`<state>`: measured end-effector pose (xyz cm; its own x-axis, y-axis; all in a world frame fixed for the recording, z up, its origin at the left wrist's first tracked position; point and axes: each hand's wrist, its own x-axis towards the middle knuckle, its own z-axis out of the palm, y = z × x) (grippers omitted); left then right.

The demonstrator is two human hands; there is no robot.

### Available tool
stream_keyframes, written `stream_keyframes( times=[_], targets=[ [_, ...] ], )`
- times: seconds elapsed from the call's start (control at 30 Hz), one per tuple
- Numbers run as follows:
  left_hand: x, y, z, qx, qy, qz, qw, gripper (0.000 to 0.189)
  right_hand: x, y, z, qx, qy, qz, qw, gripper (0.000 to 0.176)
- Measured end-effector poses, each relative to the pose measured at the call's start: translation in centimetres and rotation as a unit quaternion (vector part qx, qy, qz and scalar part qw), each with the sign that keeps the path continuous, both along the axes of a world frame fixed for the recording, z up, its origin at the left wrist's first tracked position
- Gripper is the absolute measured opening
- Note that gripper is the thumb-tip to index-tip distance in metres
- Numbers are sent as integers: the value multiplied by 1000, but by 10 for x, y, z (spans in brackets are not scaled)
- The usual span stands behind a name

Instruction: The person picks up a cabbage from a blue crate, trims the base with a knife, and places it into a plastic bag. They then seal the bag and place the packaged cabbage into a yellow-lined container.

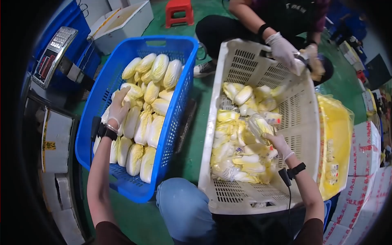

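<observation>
In the blue basket [185, 102], rows of pale yellow and white napa cabbages [143, 127] lie packed together. My gloved left hand [118, 108] reaches in at the left side, thumb and fingers around a napa cabbage [134, 91] on top. To the right, a white crate [208, 163] holds cabbages, loose yellow leaves and clear plastic wrapping. My gloved right hand [280, 146] is inside it, its fingertips closed on the lower end of a plastic-wrapped cabbage [257, 125]. A thin narrow thing shows beside those fingers; what it is I cannot tell.
Across the white crate, a person with gloved hands [283, 51] works over its far corner. A yellow plastic-lined container [335, 151] adjoins the crate's right side, with stacked printed boxes [361, 159] beyond. A scale [53, 55] stands at left, a red stool [179, 12] at the back.
</observation>
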<state>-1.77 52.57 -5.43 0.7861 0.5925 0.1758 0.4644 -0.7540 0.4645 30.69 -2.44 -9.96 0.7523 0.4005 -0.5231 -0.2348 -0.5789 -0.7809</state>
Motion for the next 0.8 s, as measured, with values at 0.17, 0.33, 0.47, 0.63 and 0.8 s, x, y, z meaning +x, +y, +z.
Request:
stream_keyframes(
  times=[0.17, 0.33, 0.47, 0.63, 0.8],
  targets=[
    [47, -170, 144, -309, -244, -106, 913, 43, -45, -27, 131, 151, -40, 122, 980, 53],
    [65, -327, 186, -693, -58, -247, 675, 81, -96, -63, 204, 158, -303, 190, 920, 67],
    [85, -413, 165, -519, -174, -371, 750, 86, -133, -90, 215, 165, -387, 119, 900, 73],
    [109, -462, 128, -666, -228, -227, 673, 47, -143, -104, 180, 399, -214, -56, 890, 66],
    [111, -481, 94, -736, -243, -160, 611, 43, -148, -95, 151, 449, -121, -160, 870, 68]
  ],
)
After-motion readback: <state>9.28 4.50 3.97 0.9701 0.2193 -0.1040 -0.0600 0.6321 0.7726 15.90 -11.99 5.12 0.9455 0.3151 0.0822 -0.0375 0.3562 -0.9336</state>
